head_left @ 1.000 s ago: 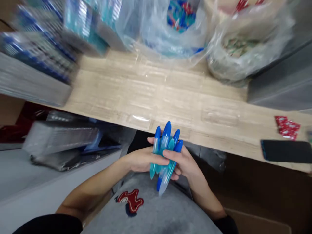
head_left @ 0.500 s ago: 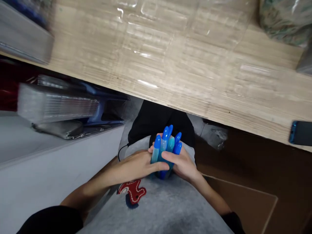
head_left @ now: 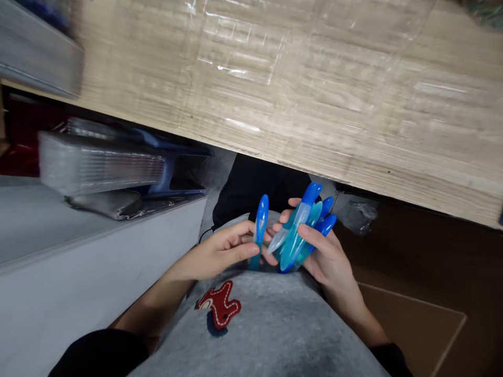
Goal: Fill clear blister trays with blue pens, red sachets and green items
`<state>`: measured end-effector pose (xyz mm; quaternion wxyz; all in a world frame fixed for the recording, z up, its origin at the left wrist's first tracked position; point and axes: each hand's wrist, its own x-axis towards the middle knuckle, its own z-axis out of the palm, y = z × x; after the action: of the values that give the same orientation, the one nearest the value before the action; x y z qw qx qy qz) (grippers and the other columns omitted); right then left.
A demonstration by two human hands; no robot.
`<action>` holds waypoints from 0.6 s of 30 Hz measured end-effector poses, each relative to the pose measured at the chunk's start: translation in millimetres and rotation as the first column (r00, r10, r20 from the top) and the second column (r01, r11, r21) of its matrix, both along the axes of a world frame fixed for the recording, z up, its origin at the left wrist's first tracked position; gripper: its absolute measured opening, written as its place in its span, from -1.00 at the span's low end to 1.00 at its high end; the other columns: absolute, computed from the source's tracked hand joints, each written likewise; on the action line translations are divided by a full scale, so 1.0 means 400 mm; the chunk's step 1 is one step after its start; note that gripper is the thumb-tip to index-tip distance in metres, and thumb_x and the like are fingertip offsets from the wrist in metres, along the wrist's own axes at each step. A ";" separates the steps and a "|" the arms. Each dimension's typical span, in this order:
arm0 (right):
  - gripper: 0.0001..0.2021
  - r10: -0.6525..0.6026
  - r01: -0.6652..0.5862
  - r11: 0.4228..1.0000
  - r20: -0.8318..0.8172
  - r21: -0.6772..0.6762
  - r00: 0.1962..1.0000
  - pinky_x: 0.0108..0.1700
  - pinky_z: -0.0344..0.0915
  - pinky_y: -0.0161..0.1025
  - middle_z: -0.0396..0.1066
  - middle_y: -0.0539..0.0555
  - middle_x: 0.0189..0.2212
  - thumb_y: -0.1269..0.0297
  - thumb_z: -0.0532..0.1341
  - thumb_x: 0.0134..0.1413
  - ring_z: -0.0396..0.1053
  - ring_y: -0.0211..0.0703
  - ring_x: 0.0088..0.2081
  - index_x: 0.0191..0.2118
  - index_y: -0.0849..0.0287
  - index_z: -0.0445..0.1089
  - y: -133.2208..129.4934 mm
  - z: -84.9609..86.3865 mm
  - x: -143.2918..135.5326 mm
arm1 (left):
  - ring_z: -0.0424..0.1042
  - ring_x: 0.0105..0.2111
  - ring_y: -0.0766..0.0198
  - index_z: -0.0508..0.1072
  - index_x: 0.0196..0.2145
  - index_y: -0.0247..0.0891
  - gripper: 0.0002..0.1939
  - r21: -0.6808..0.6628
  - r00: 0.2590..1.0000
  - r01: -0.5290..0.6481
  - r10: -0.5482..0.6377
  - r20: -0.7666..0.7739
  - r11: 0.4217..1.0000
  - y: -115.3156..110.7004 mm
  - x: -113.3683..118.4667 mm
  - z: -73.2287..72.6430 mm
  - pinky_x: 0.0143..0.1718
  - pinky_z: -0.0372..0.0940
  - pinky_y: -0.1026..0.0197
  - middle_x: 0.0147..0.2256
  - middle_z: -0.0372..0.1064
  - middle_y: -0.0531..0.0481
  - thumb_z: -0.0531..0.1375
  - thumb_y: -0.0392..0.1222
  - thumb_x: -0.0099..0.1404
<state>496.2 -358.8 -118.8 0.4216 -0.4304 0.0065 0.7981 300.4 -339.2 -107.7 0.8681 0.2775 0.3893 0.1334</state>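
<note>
One pen-shaped plastic stick (head_left: 262, 220), blue above and teal below, stands nearly upright between the thumb and fingers of my left hand (head_left: 220, 251). My right hand (head_left: 334, 262) is wrapped round a bunch of similar blue, teal and clear sticks (head_left: 301, 230), which lean to the right with their blue ends up. My right thumb presses across the front of the bunch. Both hands are in front of my grey apron (head_left: 275, 314), a little apart. The exact kind of the sticks cannot be made out.
Beyond my hands runs the edge of a wooden table (head_left: 157, 112) with clear plastic packaging (head_left: 243, 52) on it. At left, a shelf (head_left: 31, 220) holds a clear plastic box (head_left: 102, 165) and a grey pouch (head_left: 106, 201). A crumpled plastic bag (head_left: 359, 217) lies below at right.
My hands have drawn apart. The left has separated one stick from the bunch, while the right has shifted right and tilted the others. The view has moved slightly too.
</note>
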 end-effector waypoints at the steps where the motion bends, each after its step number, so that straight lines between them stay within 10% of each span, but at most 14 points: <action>1: -0.67 -0.007 0.007 1.000 -0.001 -0.001 1.000 -0.14 0.47 -0.16 0.48 -0.07 -0.28 0.26 0.37 -0.07 0.49 -0.17 -0.25 -0.12 -0.01 0.41 0.002 0.004 0.004 | 0.46 -0.29 0.29 0.45 -0.18 -0.22 -0.80 0.010 1.000 0.000 0.000 -0.011 1.000 0.003 -0.001 0.003 -0.29 0.33 0.26 -0.26 0.47 -0.03 0.19 -0.08 0.31; 5: -0.66 -0.019 0.019 1.000 0.001 0.002 1.000 -0.27 0.46 -0.28 0.43 -0.11 -0.39 0.25 0.39 -0.09 0.44 -0.28 -0.37 -0.13 -0.02 0.41 0.009 0.005 0.011 | 0.44 -0.39 0.40 0.44 -0.12 -0.15 -0.81 0.074 0.998 -0.057 0.058 -0.016 0.996 0.006 0.002 -0.001 -0.35 0.39 0.31 -0.21 0.40 0.03 0.22 -0.15 0.30; 10: -0.66 0.014 -0.011 0.997 0.040 -0.071 0.999 -0.33 0.43 -0.31 0.45 -0.08 -0.42 0.25 0.42 -0.13 0.43 -0.29 -0.42 -0.16 0.05 0.45 0.009 -0.018 0.009 | 0.50 -0.37 0.35 -0.17 0.25 0.25 -0.15 0.308 0.949 -0.284 0.312 -0.045 0.908 0.025 -0.004 -0.048 -0.38 0.47 0.27 -0.23 0.37 0.13 0.28 -0.18 0.24; 18: -0.71 0.098 -0.082 0.988 0.126 -0.129 0.987 -0.33 0.42 -0.28 0.46 -0.02 -0.45 0.17 0.49 -0.28 0.42 -0.26 -0.43 -0.38 0.15 0.48 0.010 -0.046 -0.012 | 0.49 -0.25 0.28 0.16 0.06 -0.01 -0.47 0.871 0.596 -0.279 0.784 -0.173 0.404 0.226 -0.066 -0.151 -0.32 0.43 0.27 -0.18 0.38 0.01 0.25 0.10 0.22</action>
<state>491.5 -354.7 -137.3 0.3571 -0.5071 0.0084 0.7844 273.9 -248.7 -167.9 0.4018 0.4968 0.5983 0.4836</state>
